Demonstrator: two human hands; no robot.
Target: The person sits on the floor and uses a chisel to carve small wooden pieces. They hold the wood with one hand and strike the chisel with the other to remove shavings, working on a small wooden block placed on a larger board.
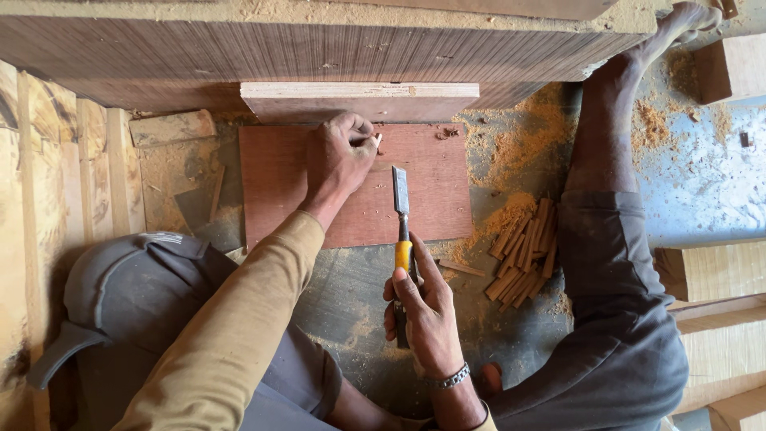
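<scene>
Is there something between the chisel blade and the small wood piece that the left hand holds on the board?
Nothing visible does. The chisel in the right hand lies over bare reddish board, and the small wood piece at the left hand is just above its tip.

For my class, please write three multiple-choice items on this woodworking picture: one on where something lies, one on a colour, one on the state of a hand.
1. Where does the heap of short wooden sticks lie?
A. on the reddish-brown flat board
B. on the floor to the right of that board
C. in the left hand

2. What colour is the band on the handle of the steel-bladed chisel?
A. yellow
B. blue
C. green

3. What is the right hand doing?
A. resting open on the floor
B. gripping the chisel's handle
C. holding a hammer

Answers: 1 B, the sticks sit in sawdust beside the reddish-brown flat board; 2 A, the band by the fingers is yellow; 3 B, the fingers close round the handle, while the left hand pinches a small wooden piece on the board.
</scene>
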